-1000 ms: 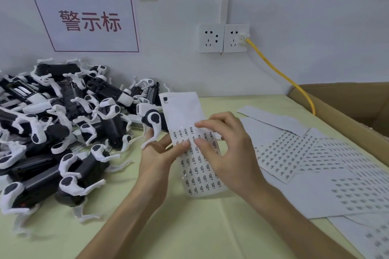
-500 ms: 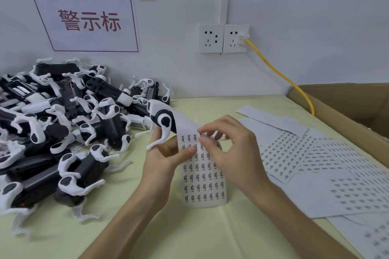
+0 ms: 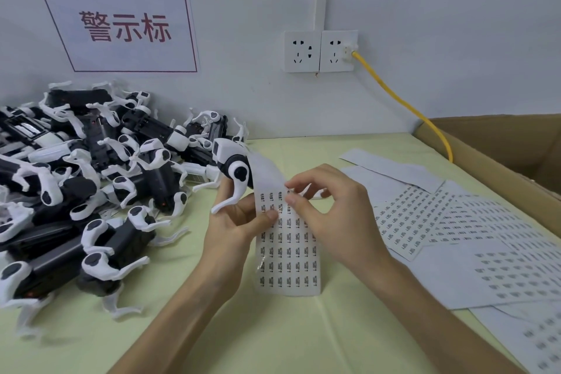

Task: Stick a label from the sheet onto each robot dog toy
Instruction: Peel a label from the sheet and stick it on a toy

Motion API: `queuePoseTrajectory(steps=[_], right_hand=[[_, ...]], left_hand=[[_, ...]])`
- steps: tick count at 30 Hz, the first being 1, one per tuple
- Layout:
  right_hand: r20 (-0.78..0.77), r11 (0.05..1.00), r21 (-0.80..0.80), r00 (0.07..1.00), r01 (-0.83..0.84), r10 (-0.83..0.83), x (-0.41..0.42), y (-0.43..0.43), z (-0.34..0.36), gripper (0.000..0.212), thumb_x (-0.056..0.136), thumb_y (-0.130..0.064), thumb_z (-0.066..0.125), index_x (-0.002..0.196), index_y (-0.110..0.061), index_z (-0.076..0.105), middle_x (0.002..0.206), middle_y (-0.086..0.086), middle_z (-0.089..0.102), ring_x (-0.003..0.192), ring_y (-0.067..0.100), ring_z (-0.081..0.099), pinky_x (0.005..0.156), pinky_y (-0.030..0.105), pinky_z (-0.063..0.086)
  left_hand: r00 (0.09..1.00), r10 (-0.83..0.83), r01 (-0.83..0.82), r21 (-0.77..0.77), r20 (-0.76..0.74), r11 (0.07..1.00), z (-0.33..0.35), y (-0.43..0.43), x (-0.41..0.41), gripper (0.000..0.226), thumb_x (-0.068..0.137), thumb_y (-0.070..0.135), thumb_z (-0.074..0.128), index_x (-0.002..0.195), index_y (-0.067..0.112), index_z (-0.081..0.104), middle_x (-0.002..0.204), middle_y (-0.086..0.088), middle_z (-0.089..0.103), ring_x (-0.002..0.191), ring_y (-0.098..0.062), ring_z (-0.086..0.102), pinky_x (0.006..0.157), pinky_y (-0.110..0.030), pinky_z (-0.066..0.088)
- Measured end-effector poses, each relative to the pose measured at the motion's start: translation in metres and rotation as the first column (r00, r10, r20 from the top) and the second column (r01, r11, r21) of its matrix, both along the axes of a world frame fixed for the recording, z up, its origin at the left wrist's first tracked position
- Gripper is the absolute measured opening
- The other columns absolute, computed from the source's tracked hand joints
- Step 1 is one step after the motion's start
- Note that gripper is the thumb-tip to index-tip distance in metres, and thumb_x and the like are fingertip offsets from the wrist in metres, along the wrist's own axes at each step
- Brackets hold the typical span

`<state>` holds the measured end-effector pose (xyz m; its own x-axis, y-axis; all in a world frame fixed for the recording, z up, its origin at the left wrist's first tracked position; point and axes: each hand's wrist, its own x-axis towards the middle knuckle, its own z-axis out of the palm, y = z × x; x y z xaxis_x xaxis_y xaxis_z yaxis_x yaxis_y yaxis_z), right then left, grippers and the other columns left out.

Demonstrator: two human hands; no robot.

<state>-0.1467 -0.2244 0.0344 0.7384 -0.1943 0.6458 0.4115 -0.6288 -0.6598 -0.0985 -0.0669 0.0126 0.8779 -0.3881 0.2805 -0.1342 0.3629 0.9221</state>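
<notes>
Lowered since before, label sheet (image 3: 288, 255) stays pinched by left hand (image 3: 233, 228); right hand (image 3: 331, 215) pinches its top, label hidden.

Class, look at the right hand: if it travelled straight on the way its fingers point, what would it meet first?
Probably the label sheet, which the right hand already pinches near its top; just beyond, the left hand, though depth is unclear.

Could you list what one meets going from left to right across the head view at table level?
Pile of robot dog toys → left hand gripping one toy and the label sheet → right hand pinching at the sheet → loose label sheets → cardboard box.
</notes>
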Motion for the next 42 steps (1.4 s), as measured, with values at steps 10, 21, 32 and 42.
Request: queuePoseTrajectory(steps=[10, 21, 32, 42], right_hand=[[0.029, 0.998, 0.061, 0.999, 0.031, -0.033, -0.001, 0.0, -0.001, 0.013, 0.078, -0.009, 0.084, 0.079, -0.018, 0.076, 0.078, -0.016, 0.071, 0.078, 0.005, 0.068, 0.078, 0.015, 0.048], [-0.003, 0.995, 0.079, 0.999, 0.054, -0.054, -0.003, 0.002, 0.002, 0.014, 0.081, -0.01, 0.082, 0.078, -0.019, 0.072, 0.078, -0.017, 0.071, 0.076, 0.005, 0.07, 0.081, 0.027, 0.052], [-0.036, 0.995, 0.048, 0.996, -0.082, 0.084, -0.003, 0.001, 0.003, 0.016, 0.08, -0.011, 0.083, 0.079, -0.023, 0.073, 0.102, -0.013, 0.067, 0.107, 0.009, 0.064, 0.091, 0.023, 0.046], [-0.387, 0.694, 0.719, 0.839, 0.016, 0.382, 0.003, -0.002, 0.0, 0.018, 0.085, -0.006, 0.079, 0.097, -0.012, 0.067, 0.106, 0.001, 0.071, 0.098, 0.017, 0.074, 0.089, 0.036, 0.061]], left_hand=[[1.0, 0.009, -0.01, 0.022, 0.026, 1.0, 0.0, -0.001, -0.001, 0.084, 0.079, 0.001, 0.067, 0.149, 0.039, 0.043, 0.109, -0.024, 0.076, 0.087, -0.031, 0.076, 0.077, -0.033, 0.058], [0.998, 0.03, -0.033, 0.054, 0.046, 0.998, 0.001, -0.002, -0.002, 0.071, 0.083, -0.002, 0.072, 0.133, 0.046, 0.06, 0.101, -0.02, 0.078, 0.09, -0.031, 0.075, 0.091, -0.045, 0.059], [0.99, 0.074, -0.073, 0.01, -0.119, 0.997, -0.002, 0.005, 0.009, 0.062, 0.089, -0.011, 0.064, 0.145, 0.008, 0.046, 0.113, -0.018, 0.076, 0.099, -0.031, 0.075, 0.085, -0.037, 0.059], [0.929, 0.169, -0.173, 0.018, -0.329, 0.985, -0.004, 0.006, 0.015, 0.035, 0.096, 0.006, 0.066, 0.123, 0.006, 0.044, 0.111, -0.018, 0.077, 0.098, -0.033, 0.076, 0.084, -0.047, 0.06]])
